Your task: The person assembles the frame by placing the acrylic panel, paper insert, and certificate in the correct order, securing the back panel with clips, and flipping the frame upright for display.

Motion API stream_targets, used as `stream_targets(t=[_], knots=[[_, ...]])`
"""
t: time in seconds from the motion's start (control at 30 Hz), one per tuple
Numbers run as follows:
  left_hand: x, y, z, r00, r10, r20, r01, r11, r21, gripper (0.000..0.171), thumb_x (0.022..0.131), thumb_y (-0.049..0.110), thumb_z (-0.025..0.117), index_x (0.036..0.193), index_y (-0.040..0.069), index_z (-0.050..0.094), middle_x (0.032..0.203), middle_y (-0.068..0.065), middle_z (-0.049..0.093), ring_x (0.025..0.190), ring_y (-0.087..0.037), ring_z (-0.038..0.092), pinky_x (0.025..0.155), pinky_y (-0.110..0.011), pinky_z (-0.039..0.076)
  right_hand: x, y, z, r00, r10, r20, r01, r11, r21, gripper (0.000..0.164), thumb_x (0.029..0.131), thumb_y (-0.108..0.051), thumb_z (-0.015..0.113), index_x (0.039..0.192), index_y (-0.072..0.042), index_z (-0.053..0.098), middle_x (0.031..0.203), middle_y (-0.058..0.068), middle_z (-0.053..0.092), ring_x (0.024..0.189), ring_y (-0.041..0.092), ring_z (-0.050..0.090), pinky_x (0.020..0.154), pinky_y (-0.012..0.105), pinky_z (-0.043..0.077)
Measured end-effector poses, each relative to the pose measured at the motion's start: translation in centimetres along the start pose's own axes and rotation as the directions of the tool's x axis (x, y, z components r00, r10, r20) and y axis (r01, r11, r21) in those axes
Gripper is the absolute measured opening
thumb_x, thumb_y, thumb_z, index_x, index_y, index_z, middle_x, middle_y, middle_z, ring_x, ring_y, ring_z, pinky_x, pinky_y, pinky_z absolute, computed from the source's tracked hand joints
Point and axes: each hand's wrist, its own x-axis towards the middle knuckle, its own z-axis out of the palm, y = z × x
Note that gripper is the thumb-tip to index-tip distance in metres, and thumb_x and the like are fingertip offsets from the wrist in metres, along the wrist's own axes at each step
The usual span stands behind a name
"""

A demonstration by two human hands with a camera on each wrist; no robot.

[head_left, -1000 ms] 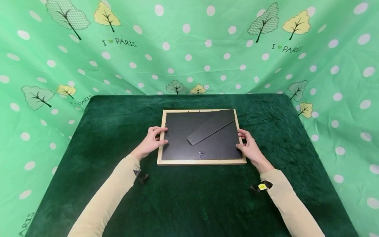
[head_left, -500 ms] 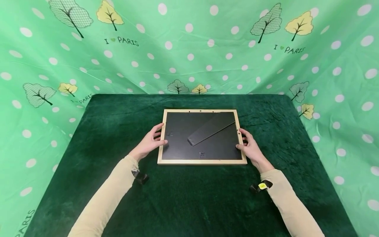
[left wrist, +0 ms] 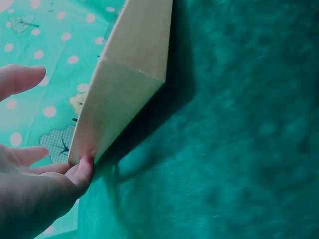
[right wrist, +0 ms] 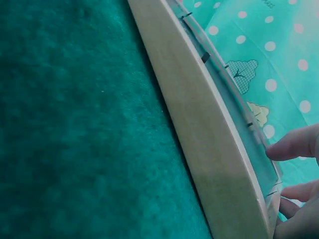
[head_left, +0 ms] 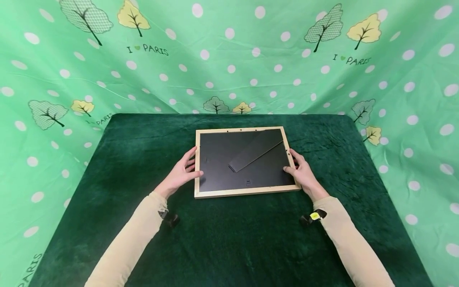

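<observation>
A picture frame (head_left: 247, 191) with pale wood edges is face down on the dark green cloth, slightly turned. Its black backing board (head_left: 215, 159) carries a folded easel leg (head_left: 254, 157) set diagonally. At the left edge, my left hand (head_left: 177, 175) has its fingertips against the wooden side, as the left wrist view shows; there the thumb (left wrist: 22, 80) stands spread away from the wood. My right hand (head_left: 304, 175) grips the right edge, thumb over the backing and fingers along the outer side. The frame's front face is hidden.
Green velvety cloth (head_left: 229, 247) covers the table all around the frame. A green polka-dot curtain (head_left: 229, 52) with printed trees hangs behind and along both sides. Each wrist wears a dark strapped camera, such as the right one (head_left: 308, 219).
The frame has turned slightly counterclockwise, its right side shifting away from me. The right hand moved forward with it. Left index finger has slid off the backing to the outer edge.
</observation>
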Motion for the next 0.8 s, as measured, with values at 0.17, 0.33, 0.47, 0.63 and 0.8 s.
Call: stream_targets(t=[0.17,0.33,0.47,0.63,0.8], knots=[[1.1,-0.5,-0.4,1.000,-0.022,0.014,0.022,1.000,0.002,0.087,0.087,0.003,0.068,0.155,0.007,0.014,0.157,-0.019,0.016,0.138,-0.042,0.025,0.109,-0.052,0.024,0.6,0.1,0.1,1.000,0.007,-0.008,-0.007,1.000,-0.004,0.079,0.091,-0.006,0.060,0.156,-0.014,0.017,0.151,0.020,0.016,0.123,0.040,0.031,0.093,0.049,0.036],[1.7,-0.9,-0.9,0.996,-0.074,0.045,0.074,0.997,0.000,0.085,0.088,0.004,0.067,0.154,0.005,0.014,0.157,-0.019,0.016,0.140,-0.039,0.023,0.110,-0.050,0.024,0.9,-0.1,0.2,1.000,-0.011,0.005,0.011,0.999,-0.036,0.078,0.090,-0.009,0.062,0.155,-0.012,0.019,0.153,0.020,0.008,0.134,0.041,0.020,0.104,0.056,0.026],[2.0,-0.8,-1.3,0.995,-0.081,0.064,0.082,0.997,-0.017,0.085,0.088,0.006,0.067,0.154,0.006,0.013,0.157,-0.018,0.016,0.141,-0.036,0.020,0.111,-0.050,0.022,1.1,-0.3,-0.1,1.000,-0.021,0.023,0.022,0.998,-0.063,0.075,0.091,-0.008,0.060,0.155,-0.012,0.021,0.155,0.019,0.008,0.138,0.040,0.016,0.106,0.056,0.022],[2.4,-0.7,-1.7,0.989,-0.126,0.074,0.125,0.992,0.020,0.087,0.089,0.012,0.068,0.156,0.013,0.012,0.158,-0.015,0.013,0.142,-0.037,0.019,0.110,-0.056,0.020,1.1,-0.5,-0.4,0.997,-0.054,0.050,0.061,0.986,-0.153,0.070,0.093,-0.007,0.056,0.154,-0.009,0.022,0.154,0.022,0.012,0.136,0.040,0.022,0.101,0.053,0.029],[2.6,-1.0,-1.9,0.985,-0.144,0.092,0.139,0.989,0.057,0.087,0.089,0.017,0.068,0.156,0.015,0.011,0.160,-0.011,0.011,0.142,-0.036,0.015,0.109,-0.060,0.017,1.1,-0.5,-0.6,0.995,-0.069,0.072,0.084,0.968,-0.235,0.065,0.093,-0.005,0.053,0.152,-0.006,0.026,0.151,0.025,0.014,0.133,0.042,0.024,0.101,0.053,0.030]])
